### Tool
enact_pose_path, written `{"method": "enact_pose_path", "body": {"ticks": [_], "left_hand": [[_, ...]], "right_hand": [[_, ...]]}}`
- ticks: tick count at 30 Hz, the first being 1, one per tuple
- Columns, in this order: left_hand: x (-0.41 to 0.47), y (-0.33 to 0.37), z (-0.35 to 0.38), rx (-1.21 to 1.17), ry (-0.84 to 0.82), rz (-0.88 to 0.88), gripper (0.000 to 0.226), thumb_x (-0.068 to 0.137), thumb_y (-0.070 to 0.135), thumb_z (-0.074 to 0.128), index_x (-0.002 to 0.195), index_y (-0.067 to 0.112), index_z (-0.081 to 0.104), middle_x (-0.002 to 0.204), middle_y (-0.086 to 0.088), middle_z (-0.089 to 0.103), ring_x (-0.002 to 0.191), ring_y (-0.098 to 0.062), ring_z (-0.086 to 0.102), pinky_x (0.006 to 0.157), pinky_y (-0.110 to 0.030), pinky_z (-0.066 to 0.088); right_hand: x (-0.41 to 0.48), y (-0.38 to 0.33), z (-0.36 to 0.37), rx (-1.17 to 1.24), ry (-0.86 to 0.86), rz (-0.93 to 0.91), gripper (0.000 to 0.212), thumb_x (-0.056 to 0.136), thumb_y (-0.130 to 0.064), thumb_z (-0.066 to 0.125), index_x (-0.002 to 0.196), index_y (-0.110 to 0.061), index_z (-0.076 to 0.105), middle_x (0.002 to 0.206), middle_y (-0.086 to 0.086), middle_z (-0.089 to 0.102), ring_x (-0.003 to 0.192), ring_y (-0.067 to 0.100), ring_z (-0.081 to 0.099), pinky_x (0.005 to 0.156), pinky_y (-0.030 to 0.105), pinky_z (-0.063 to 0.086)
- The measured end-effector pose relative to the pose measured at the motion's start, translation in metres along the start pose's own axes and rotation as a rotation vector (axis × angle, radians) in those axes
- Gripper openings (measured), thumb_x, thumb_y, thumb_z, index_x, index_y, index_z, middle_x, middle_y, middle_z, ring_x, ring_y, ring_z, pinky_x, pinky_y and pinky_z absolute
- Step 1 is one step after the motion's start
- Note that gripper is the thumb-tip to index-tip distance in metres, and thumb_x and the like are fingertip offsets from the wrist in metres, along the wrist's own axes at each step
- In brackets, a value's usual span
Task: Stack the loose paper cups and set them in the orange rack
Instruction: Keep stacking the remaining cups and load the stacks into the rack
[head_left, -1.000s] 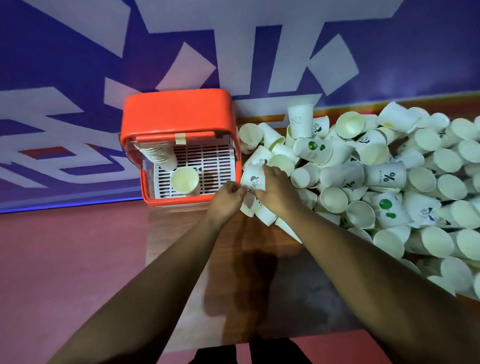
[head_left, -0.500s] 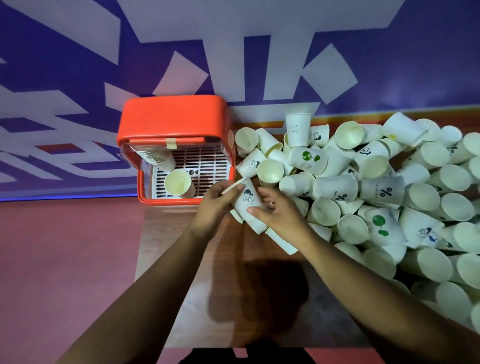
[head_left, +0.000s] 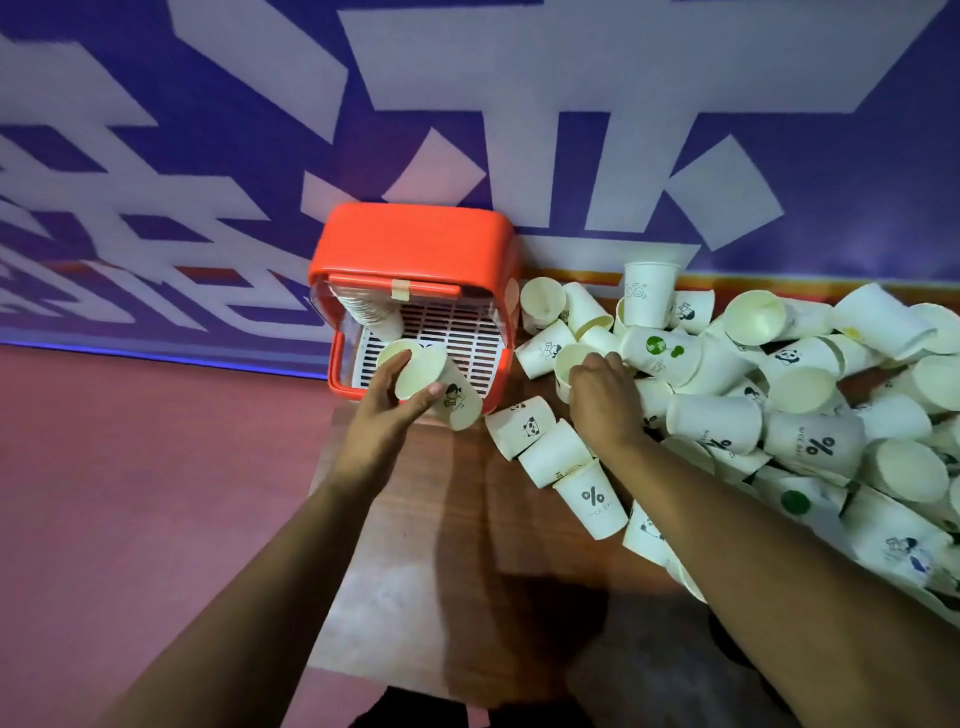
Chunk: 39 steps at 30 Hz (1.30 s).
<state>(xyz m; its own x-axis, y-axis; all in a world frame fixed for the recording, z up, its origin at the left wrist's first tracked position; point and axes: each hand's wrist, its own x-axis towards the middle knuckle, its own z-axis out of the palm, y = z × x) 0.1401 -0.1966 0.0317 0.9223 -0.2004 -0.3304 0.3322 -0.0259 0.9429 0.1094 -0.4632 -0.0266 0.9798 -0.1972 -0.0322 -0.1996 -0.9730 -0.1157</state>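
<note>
One orange rack (head_left: 415, 244) stood beside dozens of loose cups (head_left: 753, 395). The left hand (head_left: 387, 415) pinched one cup (head_left: 436, 387) at the rack's front; the right hand (head_left: 602, 400) curled onto a pile cup (head_left: 569, 361).

We see white paper cups (head_left: 717, 421) heaped loose, mostly on their sides. One stacked pair (head_left: 436, 387) tilts at the front of the orange rack (head_left: 415, 249), which holds a leaning stack (head_left: 371, 314).

White paper cups (head_left: 717, 423) carry black pandas, percent signs and green dots; the rack (head_left: 415, 244) is orange, the table (head_left: 441, 545) brown wood.
</note>
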Motion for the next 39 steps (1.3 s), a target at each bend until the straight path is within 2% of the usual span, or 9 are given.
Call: {"method": "enact_pose_path", "body": {"ticks": [6,9,11,14,19,23,27,33,39], "left_hand": [[0.004,0.019,-0.033,0.071,0.093,0.096,0.067,0.071,0.041,0.081,0.132,0.027,0.055,0.135,0.001,0.061,0.127,-0.016,0.056,0.109,-0.038,0.045],[0.011,0.023,-0.054,0.128,0.108,0.14,0.071,0.078,0.038,0.081,0.14,0.021,0.049,0.137,0.0,0.059,0.127,-0.015,0.056,0.108,-0.038,0.046],[0.019,0.026,-0.065,0.164,0.11,0.151,0.063,0.085,0.028,0.078,0.14,0.02,0.048,0.136,0.0,0.059,0.122,-0.009,0.058,0.104,-0.031,0.05],[0.033,0.029,-0.072,0.205,0.083,0.169,0.061,0.084,0.028,0.079,0.137,0.026,0.049,0.135,0.003,0.059,0.122,-0.008,0.058,0.102,-0.031,0.051],[0.058,0.022,-0.074,0.3,-0.035,0.192,0.063,0.081,0.023,0.082,0.136,0.027,0.051,0.133,0.001,0.059,0.121,-0.015,0.058,0.1,-0.033,0.052],[0.081,0.004,-0.077,0.532,-0.059,0.151,0.078,0.075,0.028,0.086,0.142,0.022,0.046,0.135,-0.002,0.053,0.12,-0.022,0.055,0.1,-0.039,0.051],[0.099,-0.019,-0.084,0.722,-0.148,0.131,0.083,0.072,0.029,0.088,0.143,0.018,0.046,0.137,-0.005,0.053,0.125,-0.024,0.051,0.104,-0.036,0.044],[0.105,-0.031,-0.1,0.669,-0.261,0.092,0.1,0.075,0.028,0.087,0.156,0.022,0.028,0.146,0.004,0.043,0.134,-0.011,0.042,0.109,-0.025,0.033],[0.101,-0.01,-0.13,0.465,-0.178,0.043,0.037,0.096,0.027,0.064,0.133,0.019,0.058,0.13,0.005,0.062,0.118,-0.014,0.061,0.093,-0.022,0.051]], "right_hand": [[-0.01,-0.015,-0.031,0.272,0.275,0.05,0.007,0.079,-0.01,0.067,0.083,-0.006,0.07,0.091,0.01,0.061,0.087,0.03,0.052,0.079,0.04,0.048],[-0.018,-0.037,-0.058,0.504,0.391,0.084,0.005,0.076,-0.013,0.071,0.081,-0.012,0.07,0.108,0.007,0.057,0.102,0.025,0.049,0.09,0.033,0.043],[-0.021,-0.052,-0.074,0.719,0.347,0.131,0.007,0.076,-0.012,0.074,0.078,-0.016,0.069,0.121,0.0,0.048,0.115,0.015,0.045,0.097,0.015,0.034],[-0.022,-0.073,-0.093,0.981,0.176,0.269,0.016,0.078,-0.01,0.074,0.075,-0.024,0.066,0.127,-0.011,0.04,0.121,0.0,0.041,0.085,0.0,0.032],[-0.025,-0.094,-0.096,1.037,0.14,0.259,0.018,0.079,-0.012,0.072,0.071,-0.026,0.066,0.118,-0.014,0.055,0.125,0.006,0.049,0.094,0.017,0.04],[-0.024,-0.108,-0.091,1.053,0.104,0.31,0.008,0.081,-0.01,0.071,0.077,-0.016,0.069,0.098,-0.032,0.052,0.105,-0.01,0.054,0.086,0.009,0.041],[-0.018,-0.127,-0.081,1.03,0.135,0.285,0.009,0.079,-0.017,0.075,0.079,-0.023,0.069,0.107,-0.018,0.058,0.113,0.003,0.055,0.097,0.029,0.046],[-0.009,-0.158,-0.063,1.119,0.091,0.297,0.046,0.077,-0.03,0.079,0.115,-0.034,0.054,0.117,-0.011,0.063,0.106,0.007,0.061,0.091,0.035,0.053],[0.009,-0.194,-0.045,1.042,0.081,0.202,0.058,0.075,-0.03,0.081,0.124,-0.036,0.05,0.126,-0.016,0.057,0.116,0.008,0.056,0.098,0.036,0.049]]}}
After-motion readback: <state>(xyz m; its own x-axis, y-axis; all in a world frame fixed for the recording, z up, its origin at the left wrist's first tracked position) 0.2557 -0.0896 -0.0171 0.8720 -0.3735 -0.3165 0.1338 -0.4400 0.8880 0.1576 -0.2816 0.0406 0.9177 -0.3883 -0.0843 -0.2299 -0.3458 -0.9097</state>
